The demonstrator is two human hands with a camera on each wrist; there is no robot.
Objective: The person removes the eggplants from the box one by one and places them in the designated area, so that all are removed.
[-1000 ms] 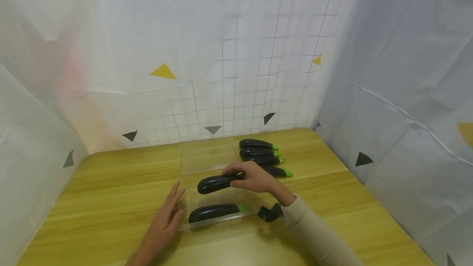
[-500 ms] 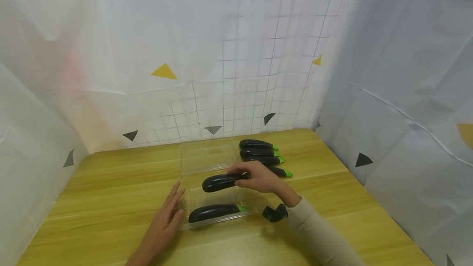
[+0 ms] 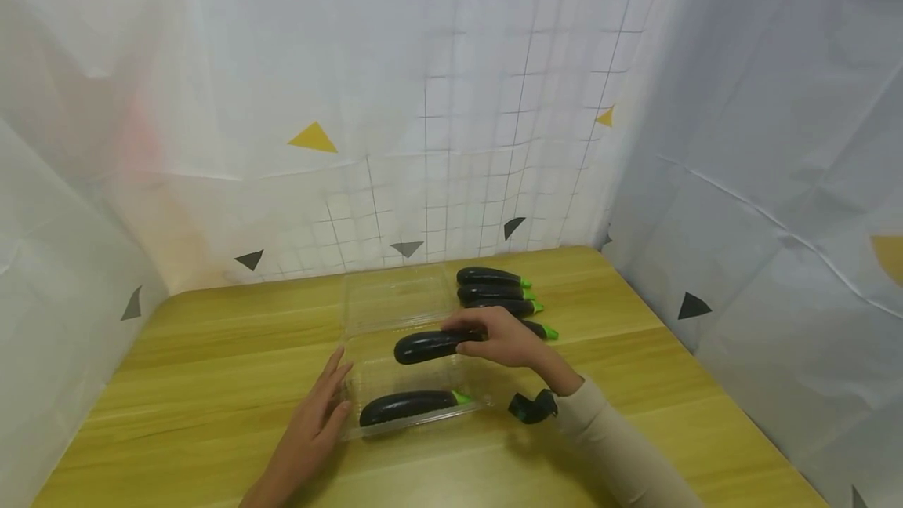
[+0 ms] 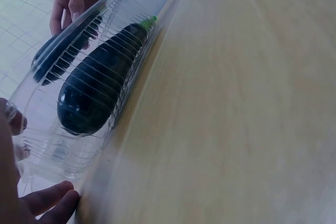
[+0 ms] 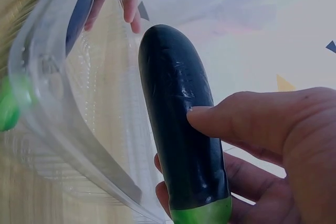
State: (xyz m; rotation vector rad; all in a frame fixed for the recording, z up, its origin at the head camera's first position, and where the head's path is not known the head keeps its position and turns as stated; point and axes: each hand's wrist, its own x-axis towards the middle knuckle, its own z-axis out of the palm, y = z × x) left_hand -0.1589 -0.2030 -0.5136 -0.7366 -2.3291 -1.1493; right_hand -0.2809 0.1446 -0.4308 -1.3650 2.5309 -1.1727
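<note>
A clear plastic clamshell box (image 3: 381,379) lies on the wooden table, its lid folded back. Along its front wall lies one dark eggplant (image 3: 405,408), green stem to the right. My right hand (image 3: 504,339) grips a second eggplant (image 3: 423,346) near its stem end, thumb on one side and fingers beneath in the right wrist view; it hangs over the box's rear half, blunt end leftward. My left hand (image 3: 310,422) rests against the box's left side, fingers extended. In the left wrist view, its fingertips (image 4: 60,200) touch the table beside the box corner.
Several more eggplants (image 3: 490,292) lie in a row behind my right hand, green stems to the right. The flat lid (image 3: 395,296) reaches back toward the white sheet wall (image 3: 381,202). A black wrist device (image 3: 532,408) hangs under my right forearm.
My right hand has drifted slightly right with the eggplant, moving its blunt end away from the box's left side. My left hand and the eggplant in the box have stayed put.
</note>
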